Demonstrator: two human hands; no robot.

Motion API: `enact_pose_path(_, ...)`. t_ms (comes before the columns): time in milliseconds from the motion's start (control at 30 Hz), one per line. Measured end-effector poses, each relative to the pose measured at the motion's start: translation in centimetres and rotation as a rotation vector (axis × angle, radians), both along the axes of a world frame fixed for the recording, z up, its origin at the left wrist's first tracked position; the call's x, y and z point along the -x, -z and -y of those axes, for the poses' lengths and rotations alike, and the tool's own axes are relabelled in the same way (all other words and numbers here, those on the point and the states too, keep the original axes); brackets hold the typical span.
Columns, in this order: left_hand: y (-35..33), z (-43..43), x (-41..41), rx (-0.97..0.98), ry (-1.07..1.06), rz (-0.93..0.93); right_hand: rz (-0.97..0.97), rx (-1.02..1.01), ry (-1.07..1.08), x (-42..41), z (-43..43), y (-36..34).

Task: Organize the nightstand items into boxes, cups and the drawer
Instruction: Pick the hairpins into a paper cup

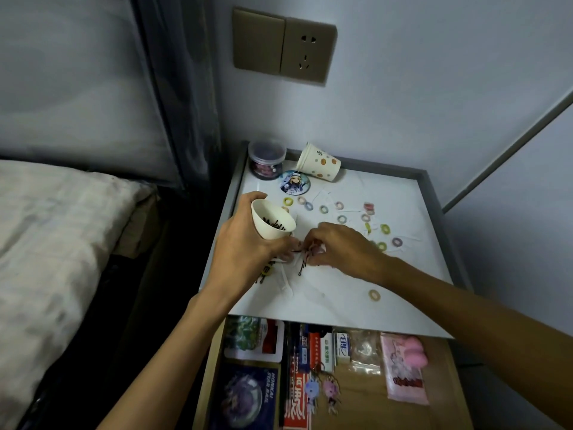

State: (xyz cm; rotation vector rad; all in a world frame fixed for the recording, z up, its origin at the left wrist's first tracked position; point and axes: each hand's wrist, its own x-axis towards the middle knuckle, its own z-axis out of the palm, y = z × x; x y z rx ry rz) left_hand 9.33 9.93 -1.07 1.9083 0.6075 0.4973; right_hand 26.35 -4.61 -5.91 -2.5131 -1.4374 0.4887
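Nearest, the open drawer (369,398) already holds packets, cards and charms. Above it, the left hand (245,243) has its grip wrapped round a white cup (263,217) with black hairpins (277,225) inside, over the worktop (387,290). The right hand (341,246) has its grip pinching another hairpin (297,251) just beside it. Rightward, hair ties (342,219) lie scattered, unsorted: I judge the sorting roughly midway.

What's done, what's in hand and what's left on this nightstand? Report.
Done: black hairpins sit in the white cup gripped by the left hand; the open drawer holds packets. In hand: the right hand pinches loose pins on the top. Left: scattered hair ties, the badge, the tipped dotted cup.
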Motion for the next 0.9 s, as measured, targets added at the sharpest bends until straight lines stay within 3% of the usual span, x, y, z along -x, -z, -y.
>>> enact_pose_path(267,-0.1,0.0,0.0,-0.011,-0.005,-0.008,-0.030,-0.006,-0.060,0.2,-0.1,-0.5)
enact_pose_path(433,0.0,-0.2,0.3,0.003,-0.008,-0.011,-0.305,-0.205,0.178,-0.8,0.3,-1.7)
enact_pose_path(567,0.0,-0.3,0.3,0.009,-0.015,-0.011,-0.365,-0.281,0.352,-2.4,0.8,-2.8)
enact_pose_path(733,-0.1,-0.4,0.3,0.008,-0.009,-0.010,-0.297,-0.230,0.388,-2.9,1.4,-2.3)
enact_pose_path(900,0.0,-0.4,0.3,0.001,-0.008,-0.012,0.060,-0.175,0.296,-2.7,1.4,-1.2)
